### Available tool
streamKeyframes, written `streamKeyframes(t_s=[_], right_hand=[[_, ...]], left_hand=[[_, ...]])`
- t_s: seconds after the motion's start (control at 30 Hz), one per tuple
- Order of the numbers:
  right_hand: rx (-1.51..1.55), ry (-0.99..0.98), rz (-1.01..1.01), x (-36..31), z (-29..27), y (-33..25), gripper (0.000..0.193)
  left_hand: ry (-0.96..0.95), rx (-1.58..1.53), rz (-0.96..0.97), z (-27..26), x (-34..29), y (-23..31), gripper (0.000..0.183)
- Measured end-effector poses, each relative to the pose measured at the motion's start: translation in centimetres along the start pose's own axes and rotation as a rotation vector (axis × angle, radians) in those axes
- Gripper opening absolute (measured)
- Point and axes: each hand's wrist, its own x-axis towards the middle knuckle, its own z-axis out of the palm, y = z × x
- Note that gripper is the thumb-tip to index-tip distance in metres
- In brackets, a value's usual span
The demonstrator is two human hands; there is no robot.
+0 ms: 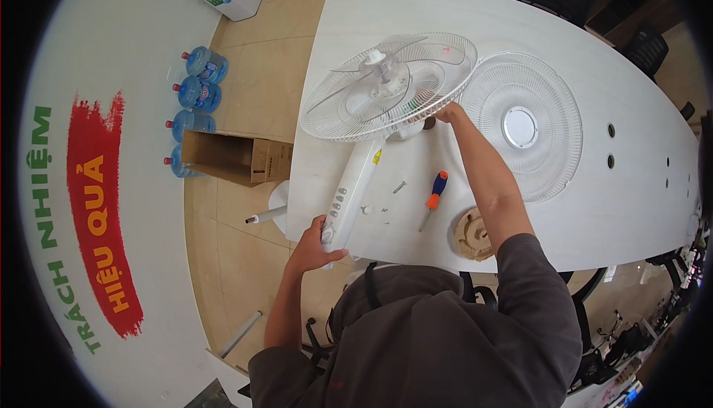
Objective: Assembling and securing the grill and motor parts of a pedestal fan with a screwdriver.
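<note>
Fan (pixel 367 161) | loose grille (pixel 521 127), partly hidden by forearm (pixel 487 164) | screwdriver (pixel 436 192) nearby

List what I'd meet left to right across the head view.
Red brushstroke → blue water bottles → fan's control column → small grey bolt-like part → blue-and-orange screwdriver → flat-lying fan grille.

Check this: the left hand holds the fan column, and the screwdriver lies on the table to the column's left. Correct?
The side is wrong: the head view shows the screwdriver on the table, right of the fan column, which the left hand holds.
</note>
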Motion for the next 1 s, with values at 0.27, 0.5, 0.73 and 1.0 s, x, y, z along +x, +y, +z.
streamKeyframes(t_s=[0.27,0.5,0.73,1.0], right_hand=[[-0.037,-0.09,-0.081,3.6,-0.3,0.3,0.057],[-0.525,-0.04,-0.349,5.3,-0.5,5.0,0.03],[-0.155,0.11,-0.194,3.7,-1.4,8.6,0.088],[0.026,0.208,-0.102,-0.1,2.5,3.3,0.072]], left_hand=[[0.091,0.006,-0.143,2.8,3.0,0.7,0.106],[0.145,0.023,-0.127,3.7,3.2,-2.6,0.098],[0.114,0.101,-0.078,0.9,5.0,-4.9,0.096],[0.139,0.158,-0.061,-1.5,6.8,-6.6,0.094]])
